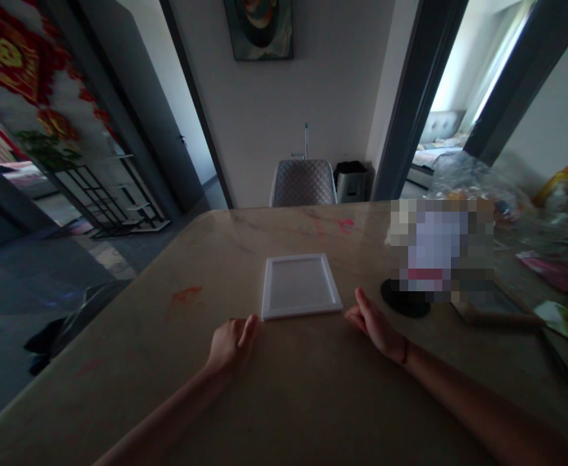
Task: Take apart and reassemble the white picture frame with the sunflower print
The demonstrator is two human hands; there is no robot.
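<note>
A flat white square frame with a raised rim and a plain pale centre, much like a picture frame, lies on the table. By its near left corner rests my left hand, its fingers curled in and its thumb pointing toward that corner. My right hand is at the near right corner, fingers folded and thumb raised. Nothing shows in either hand. Whether the fingertips touch the rim, I cannot tell.
The brown table has red and orange smudges. On the right are a black round base below a pixelated patch, a dark tray, clear plastic bags and a green-white packet. A quilted chair stands beyond the far edge.
</note>
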